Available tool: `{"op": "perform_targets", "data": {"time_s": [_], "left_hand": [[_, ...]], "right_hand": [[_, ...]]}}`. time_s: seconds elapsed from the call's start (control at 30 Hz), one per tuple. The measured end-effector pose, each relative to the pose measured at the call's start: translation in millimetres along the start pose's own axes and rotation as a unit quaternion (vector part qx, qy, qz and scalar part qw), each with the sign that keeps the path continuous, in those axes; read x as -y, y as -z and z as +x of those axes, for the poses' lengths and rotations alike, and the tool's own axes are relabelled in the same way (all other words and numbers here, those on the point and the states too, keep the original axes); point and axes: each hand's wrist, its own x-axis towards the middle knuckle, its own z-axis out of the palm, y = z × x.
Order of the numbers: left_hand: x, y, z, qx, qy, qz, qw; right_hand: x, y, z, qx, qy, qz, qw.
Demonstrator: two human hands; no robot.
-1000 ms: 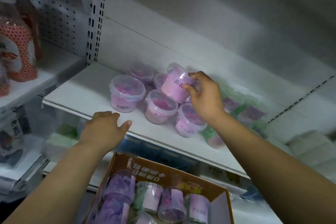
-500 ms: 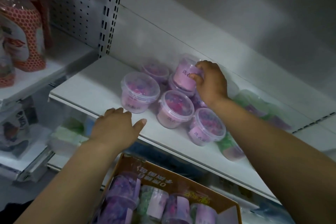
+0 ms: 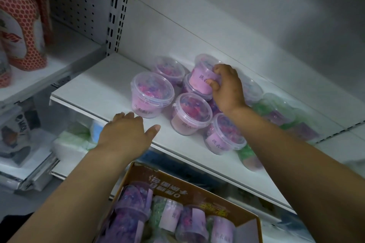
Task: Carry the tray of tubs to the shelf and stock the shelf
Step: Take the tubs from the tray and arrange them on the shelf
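shelf (image 3: 102, 87) bare left, tubs (image 3: 191, 113) crowd middle

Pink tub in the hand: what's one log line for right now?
step: stocking | right hand: grips pink tub, tilted over lower tub | left hand: rests on shelf edge | tray: tubs inside

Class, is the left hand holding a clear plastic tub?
No, the left hand rests on the white metal shelf's front edge, holding nothing.

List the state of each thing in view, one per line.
right hand, gripping the top tub
top tub, lidded, tilted, against a lower tub
left hand, open, at the shelf edge
front tubs, upright, lidded
tray, holding tubs on their sides
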Motion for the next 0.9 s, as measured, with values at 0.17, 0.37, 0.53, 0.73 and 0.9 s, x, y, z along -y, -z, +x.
{"op": "perform_targets", "data": {"time_s": [0.17, 0.37, 0.53, 0.73, 0.9], "left_hand": [[4.1, -3.7, 0.2, 0.0, -0.005, -0.015, 1.0], [3.9, 2.9, -7.1, -0.053, -0.006, -0.112, 0.992], [15.2, -4.9, -13.0, -0.095, -0.013, -0.142, 0.985], [38.0, -24.2, -32.8, -0.092, -0.049, -0.184, 0.977], [63.0, -42.7, -46.9, -0.019, -0.024, -0.114, 0.993]], "right_hand": [[5.5, 13.3, 1.5, 0.084, -0.006, -0.064, 0.994], [27.3, 26.2, -17.0, 0.068, -0.072, 0.035, 0.994], [50.9, 26.8, -65.1, 0.014, -0.024, 0.111, 0.993], [69.1, 21.3, -144.3, 0.011, 0.029, 0.165, 0.986], [80.9, 8.6, -212.8, 0.083, -0.026, 0.189, 0.978]]}}
